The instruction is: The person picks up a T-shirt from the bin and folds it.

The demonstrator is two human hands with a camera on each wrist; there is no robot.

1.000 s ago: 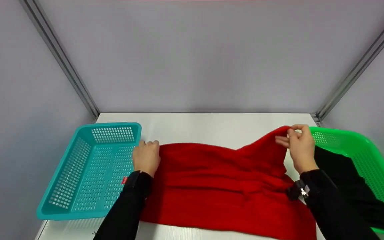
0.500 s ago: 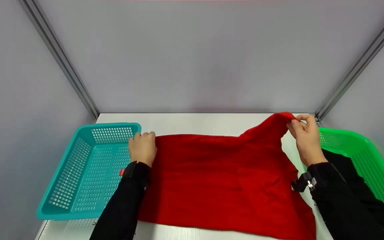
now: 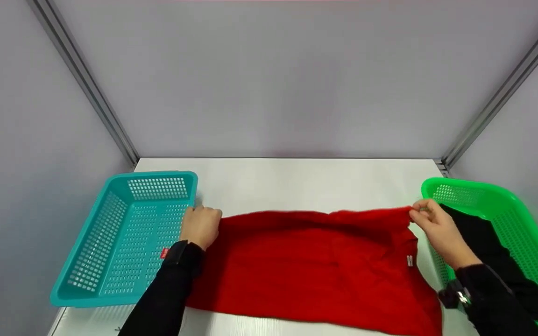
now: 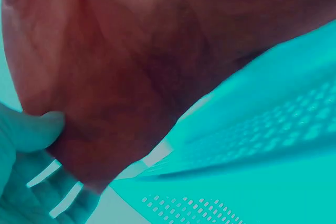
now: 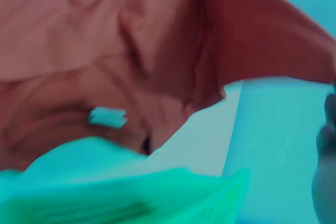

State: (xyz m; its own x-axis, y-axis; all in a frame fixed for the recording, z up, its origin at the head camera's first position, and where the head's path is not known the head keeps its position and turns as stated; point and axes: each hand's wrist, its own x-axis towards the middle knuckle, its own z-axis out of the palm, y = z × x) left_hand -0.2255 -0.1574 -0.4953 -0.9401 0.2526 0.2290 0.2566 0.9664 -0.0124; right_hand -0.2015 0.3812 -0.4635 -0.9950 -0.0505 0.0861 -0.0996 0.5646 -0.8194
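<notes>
A red shirt [image 3: 287, 270] lies spread across the white table, its neckline at the right with a small white label [image 3: 409, 261] showing. My left hand [image 3: 200, 227] grips its far left corner, right beside the blue basket; in the left wrist view the thumb [image 4: 39, 129] lies over the cloth and the fingers under it. At the far right corner my right hand [image 3: 439, 231] pinches the shirt's edge between thumb and fingers. The far edge stretches between both hands, slightly raised. In the right wrist view the label [image 5: 107, 117] sits inside the neckline, and only part of the hand [image 5: 325, 150] shows.
A blue perforated basket [image 3: 59, 280] with a small red tag [image 3: 164, 253] stands at the left. On the right is a green basket [image 3: 521, 210] holding black cloth [image 3: 479, 238]. Grey panels [image 3: 287, 84] enclose the table [image 3: 269, 186] at the back and sides.
Both hands first lifted the shirt's far edge away from me, then brought it back nearer and lower. The right hand moved outward; the creases have smoothed and the label has come into view.
</notes>
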